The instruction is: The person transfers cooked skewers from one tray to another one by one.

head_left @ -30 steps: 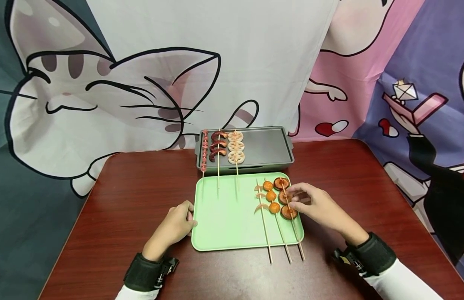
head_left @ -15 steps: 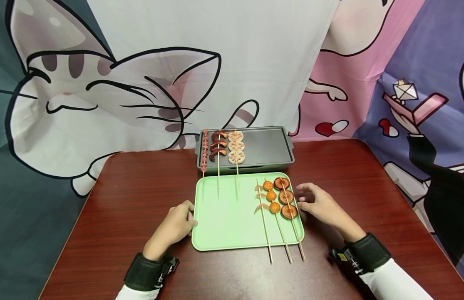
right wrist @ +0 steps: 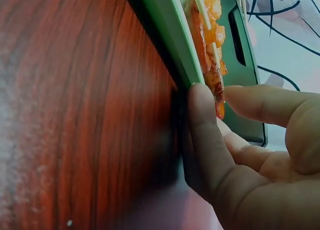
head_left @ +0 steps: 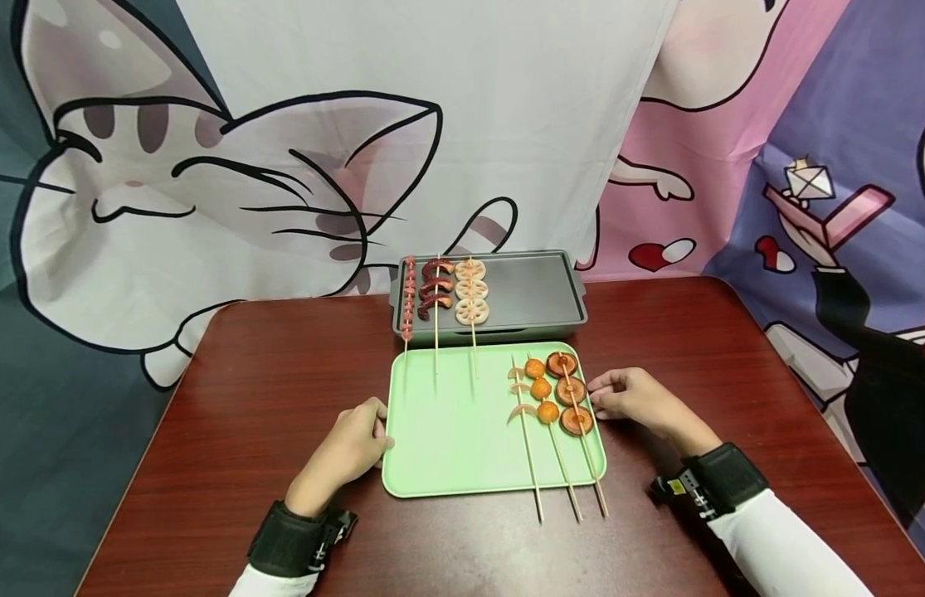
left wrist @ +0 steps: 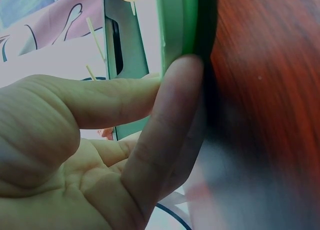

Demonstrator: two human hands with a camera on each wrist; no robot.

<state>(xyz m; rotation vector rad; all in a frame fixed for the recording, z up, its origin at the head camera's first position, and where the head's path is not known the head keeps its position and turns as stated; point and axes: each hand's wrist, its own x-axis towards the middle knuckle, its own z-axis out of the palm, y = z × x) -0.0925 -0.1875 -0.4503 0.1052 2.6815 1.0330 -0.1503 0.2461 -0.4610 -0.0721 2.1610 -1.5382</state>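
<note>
A light green tray (head_left: pixel 447 448) lies on the dark red table, and I have a hand at each side of it. My left hand (head_left: pixel 380 431) grips the left rim, forefinger against the edge (left wrist: pixel 172 20) and thumb above. My right hand (head_left: pixel 596 398) holds the right rim (right wrist: pixel 165 25) the same way, right beside the mushroom skewer (head_left: pixel 571 391). An orange-ball skewer (head_left: pixel 540 390) and a pale crescent skewer (head_left: pixel 518 390) lie just left of that one, their sticks jutting over the tray's near edge.
A grey grill pan (head_left: pixel 537 290) stands behind the tray and touches it. On its left part lie a lotus-root skewer (head_left: pixel 470 292), a dark red skewer (head_left: pixel 435 290) and a sausage skewer (head_left: pixel 409 298). Cartoon cloth hangs behind the table (head_left: pixel 245 398).
My right hand left the mushroom skewer, drew back to the right and settled on the tray's right rim. The left hand and the skewers stayed put.
</note>
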